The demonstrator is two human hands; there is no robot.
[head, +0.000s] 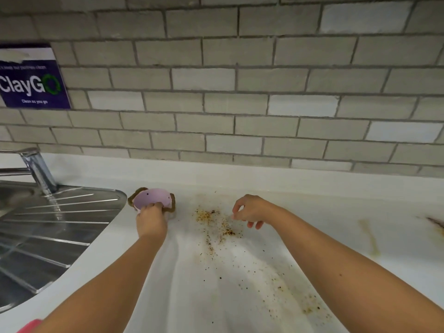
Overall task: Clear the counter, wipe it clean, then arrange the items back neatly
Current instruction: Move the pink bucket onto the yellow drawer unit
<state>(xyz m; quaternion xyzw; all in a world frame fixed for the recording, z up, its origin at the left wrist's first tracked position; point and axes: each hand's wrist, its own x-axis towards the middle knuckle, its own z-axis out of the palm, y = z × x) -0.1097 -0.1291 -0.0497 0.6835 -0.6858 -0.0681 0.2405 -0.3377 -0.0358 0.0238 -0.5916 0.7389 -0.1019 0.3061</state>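
On the white counter (240, 296), right next to the sink (48, 227), my left hand (151, 219) is down on a pink sponge (151, 197) with a brown scrubby edge. The fingers (153, 205) are curled over its near side, pinching it, and the sponge looks tipped up a bit toward the wall. It sits just beside the corner of the steel drainboard, near the back of the counter.

My right hand (252, 210) hovers over the mess, holding nothing. Its fingers are loosely curled, thumb and index close together, but I can't tell if they touch or pinch any crumb.

The mess itself: a patch of brown crumbs (216, 222) between my two hands, thickest just left of the right hand, then thinning out into dark specks trailing toward me and to the right. There's a yellowish smear (371, 239) further right, and a darker brown stain (436, 222) at the far right edge.

Faucet (39, 169) stands at the back left, grey tiles (240, 104) behind, and a purple "ClayGo" sign (31, 78) stuck on them.
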